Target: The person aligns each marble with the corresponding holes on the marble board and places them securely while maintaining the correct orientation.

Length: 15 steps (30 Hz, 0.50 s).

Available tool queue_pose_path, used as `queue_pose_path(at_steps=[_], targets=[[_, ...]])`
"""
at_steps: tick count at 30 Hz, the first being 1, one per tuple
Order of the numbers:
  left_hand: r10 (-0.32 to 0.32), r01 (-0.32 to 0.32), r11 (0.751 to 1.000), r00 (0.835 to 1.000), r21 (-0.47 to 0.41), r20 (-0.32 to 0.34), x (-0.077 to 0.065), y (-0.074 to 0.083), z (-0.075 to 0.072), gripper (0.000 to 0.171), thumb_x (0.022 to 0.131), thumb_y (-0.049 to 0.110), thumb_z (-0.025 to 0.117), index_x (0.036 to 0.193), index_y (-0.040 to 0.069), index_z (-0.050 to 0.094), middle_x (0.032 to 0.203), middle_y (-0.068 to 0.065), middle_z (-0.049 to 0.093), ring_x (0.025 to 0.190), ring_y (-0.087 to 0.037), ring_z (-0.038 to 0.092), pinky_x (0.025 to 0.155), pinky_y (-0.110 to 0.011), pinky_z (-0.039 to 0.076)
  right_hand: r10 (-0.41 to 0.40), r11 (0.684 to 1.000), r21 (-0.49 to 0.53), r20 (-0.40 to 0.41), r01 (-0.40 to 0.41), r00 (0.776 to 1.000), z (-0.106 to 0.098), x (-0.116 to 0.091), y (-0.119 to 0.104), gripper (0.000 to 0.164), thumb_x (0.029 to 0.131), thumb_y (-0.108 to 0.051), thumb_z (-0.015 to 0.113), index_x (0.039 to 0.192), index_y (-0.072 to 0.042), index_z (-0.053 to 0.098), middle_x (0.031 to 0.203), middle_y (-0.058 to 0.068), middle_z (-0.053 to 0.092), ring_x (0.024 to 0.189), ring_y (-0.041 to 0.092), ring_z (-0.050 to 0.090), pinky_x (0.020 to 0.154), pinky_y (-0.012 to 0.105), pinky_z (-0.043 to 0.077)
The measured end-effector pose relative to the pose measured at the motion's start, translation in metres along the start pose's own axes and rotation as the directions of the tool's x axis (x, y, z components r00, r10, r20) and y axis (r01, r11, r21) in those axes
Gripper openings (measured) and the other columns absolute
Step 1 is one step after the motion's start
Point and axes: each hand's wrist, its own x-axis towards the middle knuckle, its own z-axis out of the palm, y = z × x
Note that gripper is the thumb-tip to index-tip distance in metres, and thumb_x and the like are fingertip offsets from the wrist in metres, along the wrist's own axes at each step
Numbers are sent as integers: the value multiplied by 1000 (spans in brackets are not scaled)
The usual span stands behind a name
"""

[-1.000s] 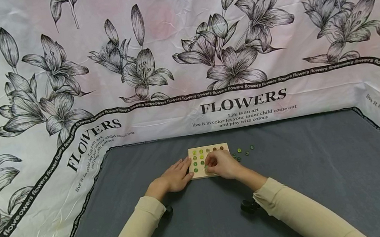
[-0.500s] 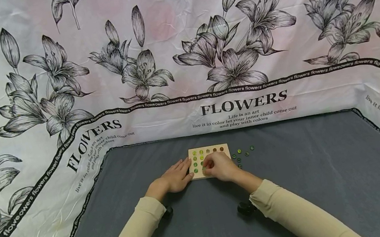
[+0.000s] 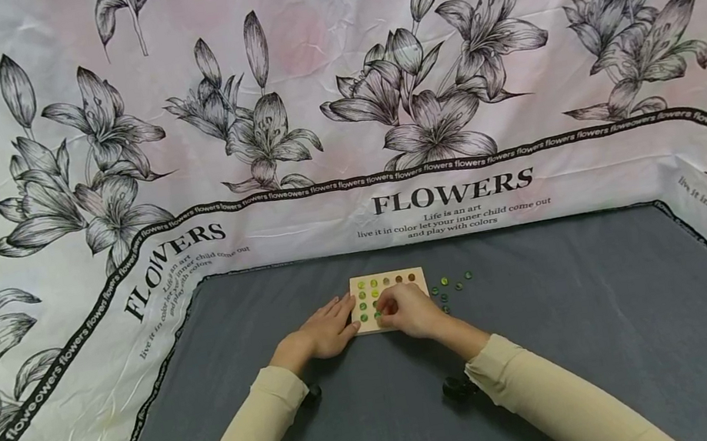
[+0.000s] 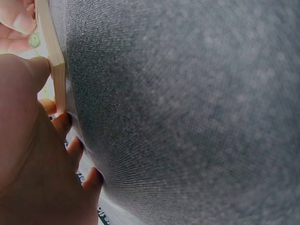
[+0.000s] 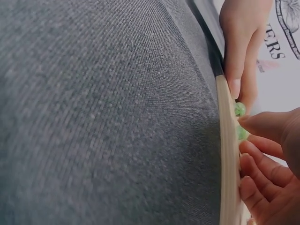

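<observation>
A pale wooden board [image 3: 370, 328] lies on the table, with rows of round hollows holding green, yellow-green and brown marbles. My left hand [image 3: 326, 329] rests against its left edge with the fingers extended; the left wrist view shows the thumb on the board's side. Over the board's front half is my right hand [image 3: 411, 310]. Its thumb and index finger pinch a green marble [image 5: 242, 132] at the board surface. Another green marble [image 5: 239, 109] sits beside it, near the left thumb. The right hand hides the middle and right hollows in the head view.
Several loose green marbles [image 3: 444, 281] lie on the grey cloth [image 3: 553, 320] just right of the board. A white curtain with printed flowers [image 3: 436, 125] hangs behind the table and along its left and right sides.
My right hand shifted slightly left over the board in the first half second, then stayed nearly still. The left hand has kept its place at the board's edge.
</observation>
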Motion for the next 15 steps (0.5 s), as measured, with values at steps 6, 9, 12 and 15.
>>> queue_pose_path(at_steps=[6,9,12,15], targets=[[2,-2,1000,1000,-10,-11,0,-2,2,66,112,45,32,166,14,11,172,-4,10,158,-27,9,127,-48,14,-60,998,-9,27,61,998,-8,-8,-4,18,89,-7,78,104,1,74,90,6,72,77,13,66,70,31,56],[4,-4,1000,1000,-7,-12,-1,-2,2,66,112,46,32,166,14,11,172,-4,10,158,-27,9,127,-48,14,-87,995,-38,38,88,995,-13,-13,-5,19,91,-9,78,106,1,74,92,7,72,78,14,67,70,31,56],[1,-1,1000,1000,-2,0,-1,-1,1,67,112,46,32,166,15,10,172,-3,9,158,-27,8,127,-47,13,-98,993,-57,47,100,994,-19,-20,-7,18,92,-10,77,106,1,73,94,7,72,78,14,66,69,29,56],[1,-1,1000,1000,3,7,-1,-1,0,66,112,46,33,166,15,10,172,-3,8,158,-27,8,127,-47,13,-98,994,-52,48,100,994,-27,-28,-8,18,92,-9,76,107,1,73,97,9,71,81,17,67,67,29,55]])
